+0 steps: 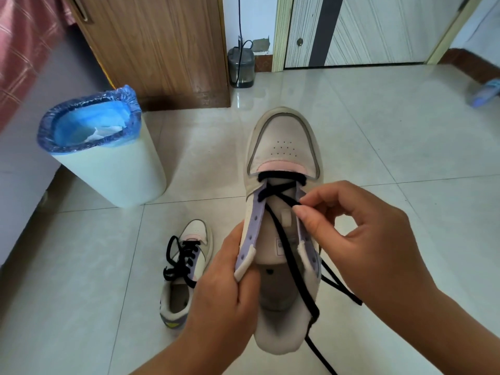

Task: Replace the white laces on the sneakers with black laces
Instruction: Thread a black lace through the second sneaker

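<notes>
Both hands hold the raised sneaker, the right one pinching its black lace.

The left hand (224, 290) has its grip curled round the left eyelet flap of the held sneaker (284, 212); the right hand (359, 234) has a narrow grip, thumb and forefinger pinching the black lace (286, 255) at the right eyelet row. The shoe's long axis runs away from the person, toe far, heel near. On the floor (378, 131) to the left lies the second sneaker (186, 269), already black-laced, toe also pointing away. Farther left stands a bin (108, 163).

Two sneakers (281, 169) (186, 269), two black laces (286, 255) (181, 258), one bin (113, 171), two hands (224, 288) (365, 239).
</notes>
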